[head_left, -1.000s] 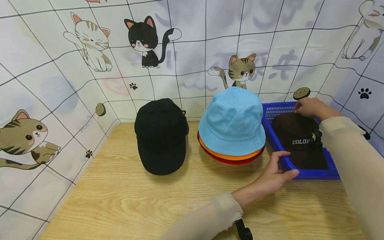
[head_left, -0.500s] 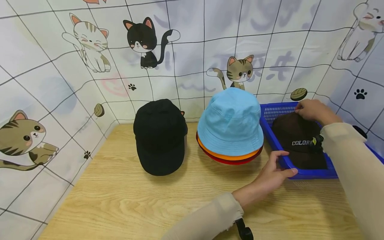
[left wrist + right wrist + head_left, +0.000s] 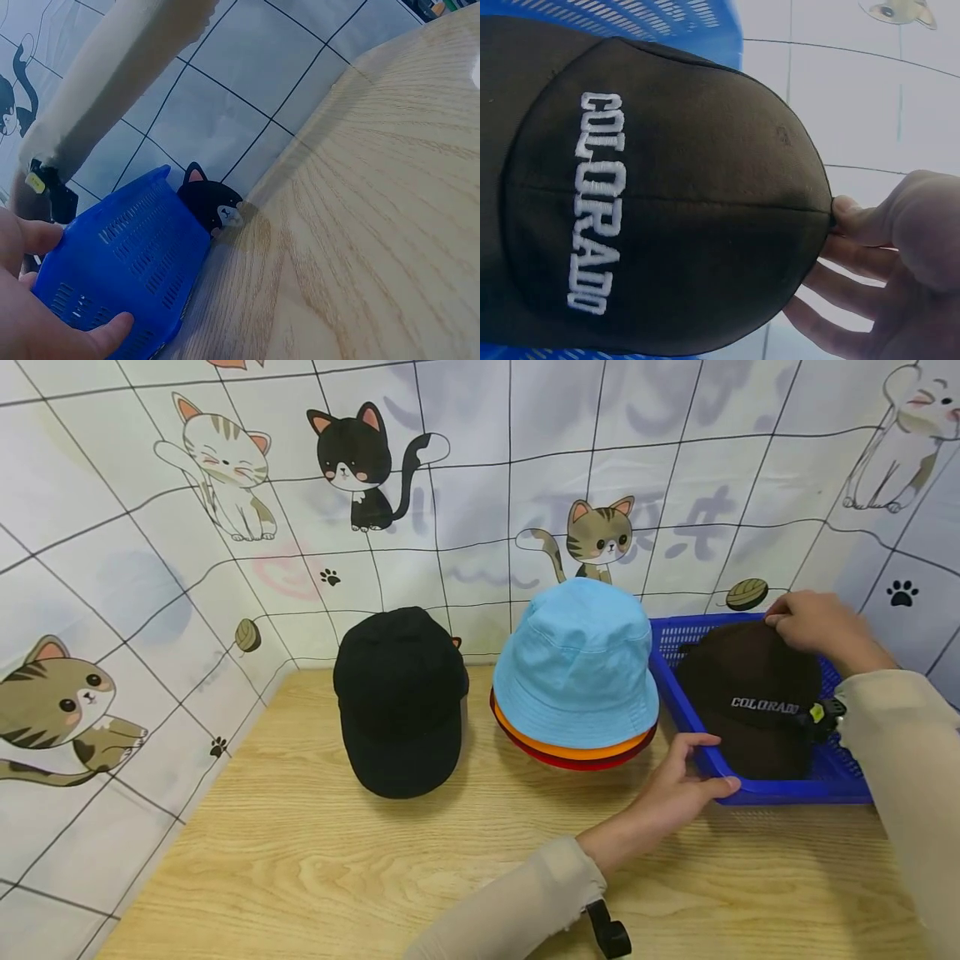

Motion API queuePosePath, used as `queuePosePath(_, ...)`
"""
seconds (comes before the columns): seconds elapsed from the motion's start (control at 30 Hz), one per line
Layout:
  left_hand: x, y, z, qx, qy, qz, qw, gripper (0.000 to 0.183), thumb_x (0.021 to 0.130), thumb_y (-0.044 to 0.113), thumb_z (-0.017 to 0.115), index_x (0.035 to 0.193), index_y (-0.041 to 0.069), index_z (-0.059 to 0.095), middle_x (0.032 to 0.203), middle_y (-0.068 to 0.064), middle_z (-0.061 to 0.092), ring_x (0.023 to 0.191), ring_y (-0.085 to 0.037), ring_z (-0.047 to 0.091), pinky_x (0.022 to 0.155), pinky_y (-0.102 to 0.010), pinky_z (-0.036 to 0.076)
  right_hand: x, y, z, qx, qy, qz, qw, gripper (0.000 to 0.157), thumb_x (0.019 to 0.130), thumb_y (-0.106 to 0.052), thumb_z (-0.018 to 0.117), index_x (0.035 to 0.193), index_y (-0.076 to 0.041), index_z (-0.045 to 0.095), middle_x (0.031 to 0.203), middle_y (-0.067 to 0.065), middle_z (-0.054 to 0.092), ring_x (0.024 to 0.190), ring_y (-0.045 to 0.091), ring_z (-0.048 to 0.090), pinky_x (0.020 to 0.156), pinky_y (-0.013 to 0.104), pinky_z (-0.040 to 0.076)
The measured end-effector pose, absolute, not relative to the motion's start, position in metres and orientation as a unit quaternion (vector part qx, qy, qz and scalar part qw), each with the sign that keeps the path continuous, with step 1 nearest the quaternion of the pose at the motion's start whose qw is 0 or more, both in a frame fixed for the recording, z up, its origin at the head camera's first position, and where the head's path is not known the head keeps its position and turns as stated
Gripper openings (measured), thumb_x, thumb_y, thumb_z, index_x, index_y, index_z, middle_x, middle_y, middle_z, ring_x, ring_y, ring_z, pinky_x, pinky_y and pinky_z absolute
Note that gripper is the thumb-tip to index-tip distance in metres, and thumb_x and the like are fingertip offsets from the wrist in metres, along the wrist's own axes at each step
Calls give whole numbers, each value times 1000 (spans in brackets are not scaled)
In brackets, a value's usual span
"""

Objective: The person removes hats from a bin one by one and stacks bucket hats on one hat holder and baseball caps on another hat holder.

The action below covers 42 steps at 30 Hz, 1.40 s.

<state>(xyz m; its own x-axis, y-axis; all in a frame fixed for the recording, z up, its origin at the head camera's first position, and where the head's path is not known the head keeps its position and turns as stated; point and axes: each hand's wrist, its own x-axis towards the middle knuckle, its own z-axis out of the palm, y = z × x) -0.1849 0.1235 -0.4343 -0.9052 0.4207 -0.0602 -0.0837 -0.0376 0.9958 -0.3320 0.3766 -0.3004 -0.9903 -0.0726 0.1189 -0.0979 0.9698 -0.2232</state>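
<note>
A dark brown baseball cap [image 3: 750,668] with white COLORADO lettering is in the blue plastic basket [image 3: 757,792] at the right. Its crown is pinched at the top between the thumb and fingers of my right hand [image 3: 821,622]; the right wrist view shows this pinch on the cap [image 3: 705,165] closely. My left hand [image 3: 678,785] holds the basket's near left corner, thumb on the front wall and a finger along the left rim. In the left wrist view the thumb and fingers lie against the slotted wall of the basket [image 3: 142,247].
Left of the basket stands a stack of bucket hats [image 3: 585,668], light blue on top, orange and red brims below. A black baseball cap [image 3: 401,702] sits farther left on the wooden table [image 3: 300,868]. A cat-patterned wall covering [image 3: 480,510] closes off the back and sides.
My right hand has moved right and slightly up with the brown cap's crown, tilting and shifting the cap so more lettering shows. The left hand stays at the basket corner.
</note>
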Motion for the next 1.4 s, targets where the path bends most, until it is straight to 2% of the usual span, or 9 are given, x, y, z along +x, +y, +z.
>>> queuePosePath(0.3, -184, 121, -429, 114, 664, 716, 184, 45, 94, 13, 74, 123, 43, 58, 121, 16, 48, 69, -10, 52, 63, -21, 40, -312, 379, -278, 2, -989, 118, 84, 45, 109, -25, 35, 132, 9, 54, 128, 42, 53, 106, 62, 51, 82, 72, 40)
queuePosePath(0.57, -186, 120, -428, 114, 679, 700, 186, 44, 94, 15, 75, 125, 42, 58, 136, 13, 47, 67, -11, 52, 61, -21, 42, -298, 362, -253, -37, -989, 99, 108, 46, 111, -29, 34, 136, 5, 52, 131, 41, 51, 108, 61, 49, 77, 68, 41)
queuePosePath(0.67, -187, 117, -427, 127, 682, 695, 191, 44, 95, 12, 73, 128, 38, 60, 124, 9, 51, 66, -9, 50, 60, -21, 42, -292, 355, -244, -33, -986, 98, 127, 44, 111, -28, 36, 135, 4, 53, 129, 41, 52, 105, 59, 51, 72, 64, 43)
queuePosePath(0.83, -191, 104, -420, 145, 688, 681, 203, 43, 95, 11, 72, 131, 34, 64, 96, 5, 56, 69, -12, 57, 67, -26, 53, -276, 338, -223, -27, -978, 101, 183, 39, 111, -23, 39, 131, 6, 56, 121, 41, 57, 93, 56, 54, 63, 58, 41)
queuePosePath(0.93, -191, 92, -416, 155, 705, 662, 201, 40, 95, 15, 73, 129, 34, 66, 97, 7, 58, 81, -14, 66, 76, -29, 58, -264, 326, -210, -21, -969, 108, 222, 37, 110, -19, 41, 129, 9, 57, 119, 41, 57, 90, 57, 54, 63, 59, 41)
queuePosePath(1.07, -184, 71, -413, 173, 720, 635, 219, 36, 95, 22, 73, 128, 34, 66, 126, 13, 59, 115, -6, 61, 88, -26, 55, -245, 311, -197, 11, -952, 119, 281, 35, 109, -13, 42, 127, 13, 56, 118, 43, 56, 92, 58, 57, 60, 40, 39)
queuePosePath(1.2, -178, 50, -409, 189, 709, 635, 242, 31, 96, 23, 71, 127, 29, 65, 136, 10, 58, 116, -1, 59, 89, -23, 55, -226, 296, -186, 51, -929, 137, 340, 33, 109, -7, 42, 128, 16, 56, 119, 42, 57, 92, 55, 55, 59, 17, 22)
queuePosePath(1.3, -174, 37, -402, 192, 690, 653, 243, 30, 97, 19, 70, 127, 21, 65, 134, 5, 59, 103, -2, 67, 87, -24, 59, -214, 282, -177, 70, -912, 163, 369, 33, 109, -7, 43, 131, 14, 57, 122, 40, 58, 87, 13, 59, 64, 12, 20)
queuePosePath(1.4, -169, 24, -393, 190, 670, 678, 237, 33, 97, 14, 69, 129, 13, 62, 129, 4, 60, 93, -6, 71, 85, -28, 61, -202, 270, -171, 81, -899, 178, 391, 35, 110, -10, 43, 134, 10, 58, 125, 37, 59, 84, -21, 34, 70, 11, 21)
